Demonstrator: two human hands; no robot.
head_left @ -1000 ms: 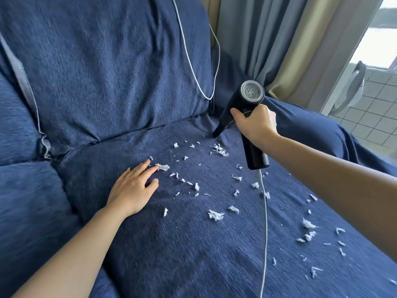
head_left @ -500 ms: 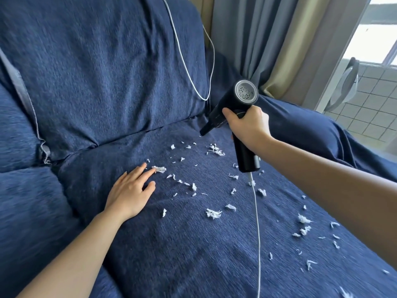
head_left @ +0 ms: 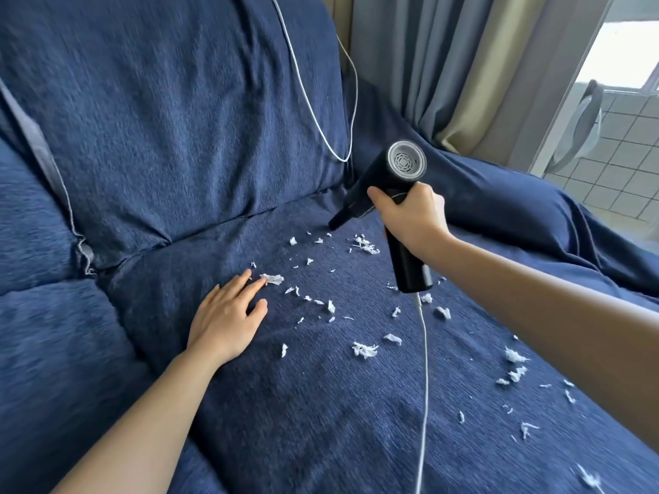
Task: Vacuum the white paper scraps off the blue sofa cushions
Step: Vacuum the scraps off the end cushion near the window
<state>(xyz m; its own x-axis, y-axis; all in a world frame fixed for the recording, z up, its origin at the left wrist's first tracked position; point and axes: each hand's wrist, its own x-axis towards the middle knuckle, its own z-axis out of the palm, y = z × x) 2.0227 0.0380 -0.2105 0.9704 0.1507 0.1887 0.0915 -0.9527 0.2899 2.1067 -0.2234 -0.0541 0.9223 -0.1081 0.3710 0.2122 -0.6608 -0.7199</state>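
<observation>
Barely begun, by the look: white paper scraps (head_left: pixel 364 349) litter the seat cushion (head_left: pixel 321 404) from centre to near right. Right hand (head_left: pixel 413 217) grips the black handheld vacuum (head_left: pixel 396 183), nozzle at the far scraps. Left hand (head_left: pixel 226 317) rests flat, fingers straight, on the cushion.

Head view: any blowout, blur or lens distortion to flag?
Head view: window blown out top right; daylight soft, no hard shadows. Wide-angle bends the curtain and sofa backrest. Left edge cushion smeared; paper scraps, handheld vacuum and both hands sharp.
</observation>
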